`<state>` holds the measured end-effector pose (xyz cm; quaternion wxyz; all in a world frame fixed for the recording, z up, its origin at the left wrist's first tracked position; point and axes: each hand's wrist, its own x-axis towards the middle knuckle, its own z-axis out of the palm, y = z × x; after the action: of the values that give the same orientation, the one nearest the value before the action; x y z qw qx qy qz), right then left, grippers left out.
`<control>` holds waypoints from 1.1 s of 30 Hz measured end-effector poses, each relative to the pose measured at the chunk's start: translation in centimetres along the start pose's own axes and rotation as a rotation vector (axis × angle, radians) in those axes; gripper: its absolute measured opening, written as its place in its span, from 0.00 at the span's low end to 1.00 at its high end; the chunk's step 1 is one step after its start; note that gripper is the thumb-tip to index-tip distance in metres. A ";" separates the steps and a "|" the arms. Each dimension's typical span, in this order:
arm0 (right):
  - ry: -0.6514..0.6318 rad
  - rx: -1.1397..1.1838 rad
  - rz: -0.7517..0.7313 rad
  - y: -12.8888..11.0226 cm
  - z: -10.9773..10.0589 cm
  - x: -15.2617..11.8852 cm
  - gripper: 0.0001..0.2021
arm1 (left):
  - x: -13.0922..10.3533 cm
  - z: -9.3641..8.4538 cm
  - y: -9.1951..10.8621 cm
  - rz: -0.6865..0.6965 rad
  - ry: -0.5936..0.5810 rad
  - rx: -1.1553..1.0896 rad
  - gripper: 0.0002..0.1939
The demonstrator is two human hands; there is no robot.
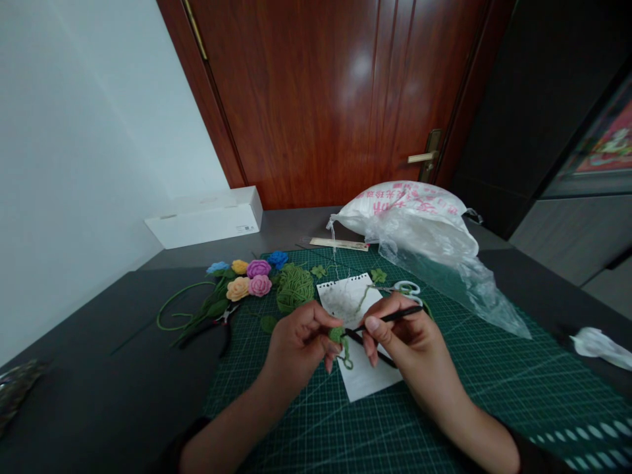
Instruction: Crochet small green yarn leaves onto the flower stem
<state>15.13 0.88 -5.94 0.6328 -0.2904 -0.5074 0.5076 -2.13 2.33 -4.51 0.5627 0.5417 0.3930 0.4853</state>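
My left hand (301, 342) pinches a small green crocheted piece (336, 334) between thumb and fingers. A short loop of green yarn (349, 362) dangles below it. In my right hand (407, 342) is a slim black crochet hook (395, 315), held like a pen, its tip at the crocheted piece. A second dark, stick-like length (384, 357) shows below the right fingers; whether it is a separate thing I cannot tell. Beneath both hands lies a white sheet of paper (368, 385). A ball of green yarn (295, 289) rests beyond my left hand.
Crocheted flowers (258, 268) with green stems lie left, beside pliers (224, 322). Scissors (407, 288) and small green leaf pieces (378, 275) lie beyond the hands on the cutting mat (474, 395). Behind are a white box (212, 220), a ruler (338, 244) and a white bag (415, 204).
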 end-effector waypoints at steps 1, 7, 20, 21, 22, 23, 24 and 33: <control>-0.014 -0.035 -0.033 0.0 0.0 -0.1 0.08 | -0.1 0.0 -0.1 -0.010 0.000 0.006 0.08; -0.123 -0.457 -0.398 0.1 0.2 -1.0 0.07 | -0.4 -0.1 -0.6 -0.042 0.006 0.037 0.09; 0.226 -0.078 -0.247 -0.6 -0.1 0.2 0.08 | 0.4 -0.1 -0.7 0.134 0.061 0.064 0.09; 0.199 -0.041 -0.219 -0.5 -0.1 0.3 0.09 | 0.4 -0.3 -0.7 0.150 0.070 0.068 0.09; 0.147 -0.004 -0.167 -0.2 -0.1 0.4 0.11 | 0.3 -0.4 -0.7 0.163 0.076 0.076 0.10; 0.079 0.026 -0.097 0.1 -0.1 0.5 0.13 | 0.3 -0.4 -0.6 0.173 0.081 0.086 0.10; 0.011 0.039 -0.019 0.5 -0.1 0.6 0.15 | 0.3 -0.5 -0.6 0.180 0.083 0.098 0.10; -0.095 -0.504 0.012 1.1 0.2 -0.2 0.14 | -0.1 -0.4 -0.3 0.195 0.062 0.171 0.12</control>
<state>14.56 1.06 -6.94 0.5130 -0.4178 -0.6454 0.3817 -2.54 2.34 -4.86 0.4522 0.6082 0.3956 0.5187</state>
